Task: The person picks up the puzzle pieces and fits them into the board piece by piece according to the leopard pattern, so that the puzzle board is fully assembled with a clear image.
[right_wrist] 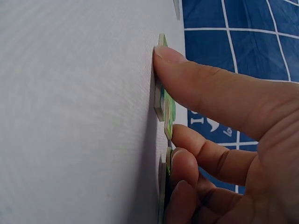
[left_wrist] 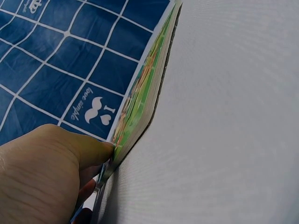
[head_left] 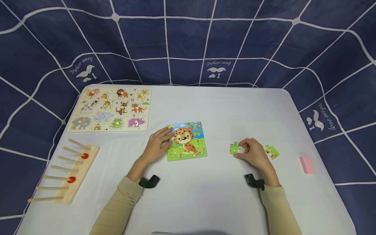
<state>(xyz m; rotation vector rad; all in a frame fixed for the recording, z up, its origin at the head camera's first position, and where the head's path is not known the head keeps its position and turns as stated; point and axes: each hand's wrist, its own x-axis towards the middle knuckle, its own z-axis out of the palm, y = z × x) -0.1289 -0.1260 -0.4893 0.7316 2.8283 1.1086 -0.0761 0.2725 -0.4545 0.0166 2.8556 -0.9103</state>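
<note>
A square leopard puzzle [head_left: 188,142] with a green and blue picture lies mid-table. My left hand [head_left: 157,143] rests at its left edge, fingertips and thumb touching the border; in the left wrist view the thumb [left_wrist: 96,149] meets the edge of the board. Off to the right, my right hand [head_left: 254,153] pinches a green jigsaw piece [head_left: 234,148] by its rim, low at the table surface. The right wrist view shows the thumb [right_wrist: 187,74] on this piece and a bent forefinger at its far end. Another green jigsaw piece [head_left: 272,152] lies just right of that hand.
An animal peg puzzle board [head_left: 113,109] lies at the back left. In front of it stands a wooden peg rack [head_left: 69,176] with two red beads on its rods. A pink block [head_left: 307,165] sits near the right table edge.
</note>
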